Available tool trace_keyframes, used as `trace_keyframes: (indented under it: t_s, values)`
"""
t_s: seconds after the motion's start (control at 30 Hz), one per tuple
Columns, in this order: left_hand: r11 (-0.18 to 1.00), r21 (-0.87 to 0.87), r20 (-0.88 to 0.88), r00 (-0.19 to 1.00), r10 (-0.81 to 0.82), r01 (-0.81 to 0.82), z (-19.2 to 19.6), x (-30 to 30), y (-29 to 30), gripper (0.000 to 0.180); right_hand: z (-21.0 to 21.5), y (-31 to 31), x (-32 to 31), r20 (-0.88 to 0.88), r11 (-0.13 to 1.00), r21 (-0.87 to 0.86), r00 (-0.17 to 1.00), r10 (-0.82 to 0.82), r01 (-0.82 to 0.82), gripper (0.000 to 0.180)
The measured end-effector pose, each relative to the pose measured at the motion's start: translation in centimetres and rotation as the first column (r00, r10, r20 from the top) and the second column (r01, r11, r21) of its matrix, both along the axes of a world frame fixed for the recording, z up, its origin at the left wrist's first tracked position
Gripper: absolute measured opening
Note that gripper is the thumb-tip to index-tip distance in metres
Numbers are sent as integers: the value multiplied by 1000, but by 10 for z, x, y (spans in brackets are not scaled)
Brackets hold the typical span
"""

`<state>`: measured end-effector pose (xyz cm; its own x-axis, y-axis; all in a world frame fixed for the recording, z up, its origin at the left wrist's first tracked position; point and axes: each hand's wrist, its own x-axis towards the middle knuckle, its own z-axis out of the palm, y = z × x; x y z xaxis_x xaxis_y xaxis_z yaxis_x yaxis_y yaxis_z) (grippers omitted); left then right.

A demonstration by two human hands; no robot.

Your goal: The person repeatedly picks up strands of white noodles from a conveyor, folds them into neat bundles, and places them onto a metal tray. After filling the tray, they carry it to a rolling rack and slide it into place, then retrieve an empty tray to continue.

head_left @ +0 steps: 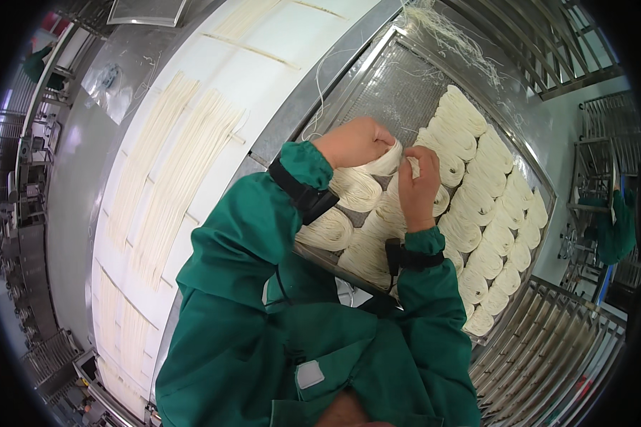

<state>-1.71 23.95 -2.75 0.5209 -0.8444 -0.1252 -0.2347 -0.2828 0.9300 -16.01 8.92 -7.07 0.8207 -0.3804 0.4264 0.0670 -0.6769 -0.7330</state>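
Observation:
My left hand (357, 141) is closed around the upper end of a looped bundle of pale noodles (386, 162), held just over a perforated metal tray (399, 89). Close beside it, my right hand (420, 183) has its thumb and fingers pinched together at the bundle's right edge; the exact contact is partly hidden by the fingers. Below and left of the hands lie folded noodle nests (352, 191), some under my left wrist. Slanting rows of similar nests (477, 206) cover the tray's right side. Both wrists wear black bands over green sleeves.
Left of the tray, a white conveyor belt (206, 64) carries long straight noodle strands (185, 171) and thin rods. Loose noodle scraps (452, 32) lie past the tray's far edge. Metal racks (548, 349) stand at the right. A green-sleeved person (615, 228) is at far right.

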Motion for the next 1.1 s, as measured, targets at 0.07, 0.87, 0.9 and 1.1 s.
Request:
trace_keyframes:
  t_s: [0.07, 0.87, 0.9, 1.1]
  values:
    - [990, -38, 415, 899, 139, -136, -19, 2, -4, 24, -3, 0, 0, -2, 995, -65, 998, 70, -69, 18]
    - [374, 389, 846, 488, 217, -842, -42, 173, 164, 50, -7, -22, -22, 1, 986, -160, 999, 50, -50, 15]
    - [395, 411, 863, 490, 122, -822, -44, 180, 152, 47, -5, -22, -24, -7, 990, -136, 999, 47, -47, 15]
    - [860, 209, 89, 884, 458, -466, 2, 179, 92, 34, 18, -32, -7, 29, 999, -29, 999, 36, -35, 16]
